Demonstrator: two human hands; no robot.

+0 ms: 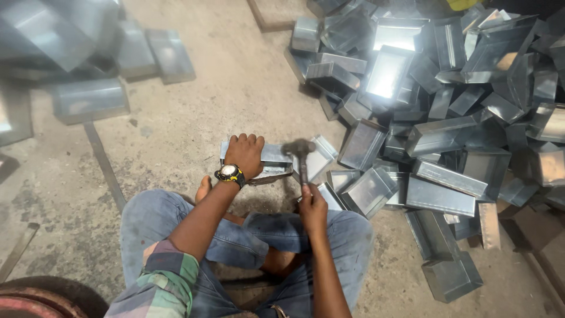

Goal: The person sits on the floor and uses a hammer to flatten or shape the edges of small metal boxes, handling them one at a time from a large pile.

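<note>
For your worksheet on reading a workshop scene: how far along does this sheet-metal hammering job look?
Done, it seems: a large pile of folded metal boxes lies at the person's right. In hand: the left hand presses one metal piece to the concrete floor while the right hand holds a hammer above it. Left: perhaps the few pieces at upper left; their state is too blurred to tell.

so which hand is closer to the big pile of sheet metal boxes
Right. The right hand, gripping the hammer, sits right beside the edge of the pile of sheet metal boxes. The left hand presses on the metal piece farther from the pile.
</note>
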